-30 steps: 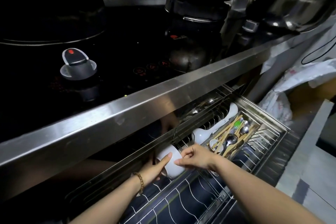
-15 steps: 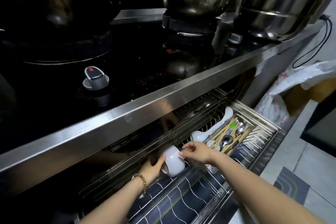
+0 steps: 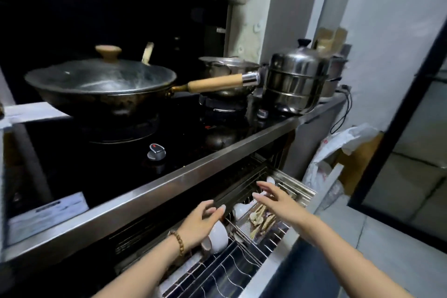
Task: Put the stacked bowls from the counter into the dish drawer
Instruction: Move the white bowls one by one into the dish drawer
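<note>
White bowls (image 3: 219,237) stand on edge in the wire rack of the open dish drawer (image 3: 232,273) below the stove counter. My left hand (image 3: 202,221) hovers just above them with fingers spread, not gripping. My right hand (image 3: 275,198) is open too, raised over the drawer's cutlery tray (image 3: 260,221). More white dishes (image 3: 242,208) lie beside that tray.
A lidded wok (image 3: 101,84) with a wooden handle (image 3: 215,83) juts over the stove. A steel pot (image 3: 227,68) and a stacked steamer (image 3: 296,80) stand at the right. The counter's steel edge (image 3: 169,186) overhangs the drawer. Plastic bags (image 3: 333,159) sit on the floor at right.
Both hands let go of the white bowl and lifted off it, fingers now spread. The view has tilted up, showing the whole stove top.
</note>
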Available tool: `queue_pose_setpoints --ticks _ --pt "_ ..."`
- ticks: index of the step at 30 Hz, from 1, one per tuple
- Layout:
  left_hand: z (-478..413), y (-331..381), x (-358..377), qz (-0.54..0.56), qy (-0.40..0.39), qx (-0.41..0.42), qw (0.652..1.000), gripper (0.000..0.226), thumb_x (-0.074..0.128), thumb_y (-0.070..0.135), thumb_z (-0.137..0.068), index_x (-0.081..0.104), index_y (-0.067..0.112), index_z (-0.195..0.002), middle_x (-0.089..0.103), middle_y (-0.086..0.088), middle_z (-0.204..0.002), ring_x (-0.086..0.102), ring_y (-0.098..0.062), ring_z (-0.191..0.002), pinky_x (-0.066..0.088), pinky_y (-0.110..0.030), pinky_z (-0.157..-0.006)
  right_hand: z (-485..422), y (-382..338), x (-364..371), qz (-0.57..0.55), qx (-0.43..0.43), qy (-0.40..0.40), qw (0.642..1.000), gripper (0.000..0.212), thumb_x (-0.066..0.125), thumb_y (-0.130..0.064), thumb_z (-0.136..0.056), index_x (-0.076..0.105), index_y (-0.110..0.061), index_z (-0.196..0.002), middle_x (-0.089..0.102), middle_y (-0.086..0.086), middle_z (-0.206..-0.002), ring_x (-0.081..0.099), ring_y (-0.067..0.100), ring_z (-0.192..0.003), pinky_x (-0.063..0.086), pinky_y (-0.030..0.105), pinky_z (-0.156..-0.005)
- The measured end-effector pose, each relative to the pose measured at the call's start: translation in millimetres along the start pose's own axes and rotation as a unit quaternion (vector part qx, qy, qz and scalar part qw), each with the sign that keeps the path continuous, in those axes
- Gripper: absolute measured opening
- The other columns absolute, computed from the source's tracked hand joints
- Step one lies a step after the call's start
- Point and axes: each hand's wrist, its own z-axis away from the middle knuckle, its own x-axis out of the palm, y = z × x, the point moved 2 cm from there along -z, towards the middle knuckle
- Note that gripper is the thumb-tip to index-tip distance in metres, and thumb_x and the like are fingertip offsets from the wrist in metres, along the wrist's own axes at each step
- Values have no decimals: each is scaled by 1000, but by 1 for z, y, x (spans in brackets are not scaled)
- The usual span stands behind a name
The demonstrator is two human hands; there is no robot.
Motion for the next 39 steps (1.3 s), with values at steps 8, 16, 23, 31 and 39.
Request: queue_pose_setpoints --ticks 8,16,23,31,39 --pt "78 122 -83 23 65 202 977 34 58 32 -87 50 27 -121 62 4 -120 59 10 -96 47 -12 -82 57 -130 -10 -54 -146 11 988 46 64 -41 -84 47 -42 -127 44 -7 -144 47 9 -128 36 38 -112" --pt "177 200 -209 -12 169 307 937 50 59 49 -72 49 33 -119 61 13 -116 59 10 -100 49 -15 -83 91 -269 33 -74 -279 -50 956 52 63 -36 -87 45 -33 -136 43 -8 -146 49 3 -125 36 37 -112" --pt "242 222 -305 -62 263 318 909 49 61 51 -74 50 37 -119 61 13 -119 59 2 -105 46 -18 -90 99 -358 94 -71 -343 -107 930 61 69 -53 -70 51 -41 -126 44 -9 -145 41 10 -134 33 44 -114" --pt "297 217 -396 -113 365 304 873 41 63 32 -84 52 26 -123 62 9 -117 59 4 -103 47 -9 -84 101 -439 175 -31 -388 -147 909 61 65 -39 -84 41 -32 -140 37 -5 -151 42 2 -122 40 18 -98" --pt "320 165 -465 -118 424 203 875 64 66 48 -73 48 24 -129 57 5 -128 52 -11 -120 40 -40 -106 85 -484 250 -38 -408 -213 887 63 70 -39 -81 43 -30 -137 37 -2 -151 46 11 -128 36 27 -107"
